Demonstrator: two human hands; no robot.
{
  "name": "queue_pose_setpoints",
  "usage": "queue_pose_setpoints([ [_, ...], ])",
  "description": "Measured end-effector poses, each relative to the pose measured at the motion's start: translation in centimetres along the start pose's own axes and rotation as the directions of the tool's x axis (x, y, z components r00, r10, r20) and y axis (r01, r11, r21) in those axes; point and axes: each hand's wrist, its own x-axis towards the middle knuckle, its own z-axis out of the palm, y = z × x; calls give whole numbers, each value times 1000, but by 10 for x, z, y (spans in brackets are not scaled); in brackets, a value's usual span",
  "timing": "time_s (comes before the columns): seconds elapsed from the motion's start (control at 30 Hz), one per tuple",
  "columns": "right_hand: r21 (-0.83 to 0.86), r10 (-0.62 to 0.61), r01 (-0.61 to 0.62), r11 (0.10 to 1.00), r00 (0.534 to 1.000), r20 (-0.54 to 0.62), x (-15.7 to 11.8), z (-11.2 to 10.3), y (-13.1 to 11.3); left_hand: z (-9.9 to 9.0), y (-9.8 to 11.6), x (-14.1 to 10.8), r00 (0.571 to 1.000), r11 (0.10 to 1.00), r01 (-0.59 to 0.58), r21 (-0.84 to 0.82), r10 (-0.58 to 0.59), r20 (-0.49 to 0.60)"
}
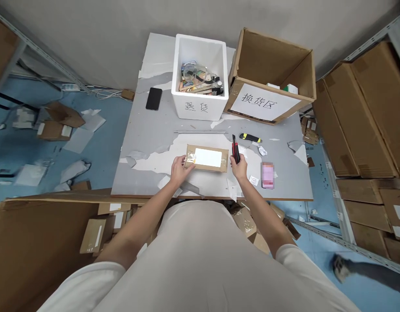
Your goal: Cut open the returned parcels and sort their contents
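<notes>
A small taped cardboard box (208, 157) with a white label lies on the worn tabletop in front of me. My left hand (181, 169) grips its left end, thumb on the near edge. In my right hand (239, 168) is a red and black utility knife (235, 149), its tip directed away from me, just right of the box and apart from it. A second cutter, black and yellow (250, 138), rests a little farther back. Beside it lies a crumpled bit of paper (262, 151).
A white foam bin (200, 106) with assorted items and an open carton (268, 104) stand at the table's back. A phone (153, 99) lies left, a pink packet (267, 175) right. A large carton (34, 242) of boxes adjoins the front left. Someone's foot (340, 268) shows at right.
</notes>
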Motion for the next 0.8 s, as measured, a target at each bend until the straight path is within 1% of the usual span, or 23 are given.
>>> queue_pose_setpoints([
  [0.03, -72, -86, 87, 994, 996, 16, -1, -5, -6, 2, 0, -2, 998, 998, -61, 24, 61, -21],
  [0.07, -132, -175, 185, 974, 981, 84, -2, -9, -13, 5, 0, -3, 990, 989, -140, 44, 140, -8],
  [0.1, -167, -259, 293, 941, 945, 197, -3, -12, -22, 8, 0, -5, 972, 971, -232, 52, 230, 42],
  [0.13, -178, -330, 403, 898, 883, 335, -2, -13, -31, 11, -2, -7, 942, 946, -322, 41, 316, 113],
  [0.17, -172, -379, 504, 847, 797, 470, -2, -13, -40, 15, -3, -9, 903, 917, -399, 16, 390, 183],
  [0.2, -163, -402, 588, 792, 704, 586, 0, -11, -49, 18, -5, -11, 865, 891, -454, -10, 444, 235],
  [0.23, -164, -399, 656, 736, 617, 678, 2, -8, -57, 21, -7, -12, 838, 872, -488, -28, 477, 265],
  [0.27, -178, -374, 709, 682, 548, 748, 5, -4, -65, 24, -8, -13, 824, 862, -506, -35, 495, 277],
  [0.3, -201, -335, 750, 630, 496, 801, 8, 0, -71, 26, -10, -14, 818, 858, -513, -34, 501, 281],
  [0.37, -244, -250, 808, 537, 428, 868, 13, 10, -79, 28, -12, -14, 813, 855, -518, -32, 504, 291],
  [0.43, -264, -204, 846, 464, 392, 897, 18, 17, -85, 29, -13, -13, 809, 854, -520, -38, 506, 301],
  [0.53, -275, -180, 880, 387, 365, 914, 22, 24, -91, 29, -13, -12, 813, 858, -513, -31, 497, 303],
  [0.67, -305, -152, 899, 315, 365, 918, 22, 28, -96, 30, -14, -13, 822, 864, -504, -14, 484, 301],
  [0.8, -322, -136, 901, 292, 372, 918, 23, 29, -99, 31, -18, -14, 818, 865, -500, -47, 489, 303],
])
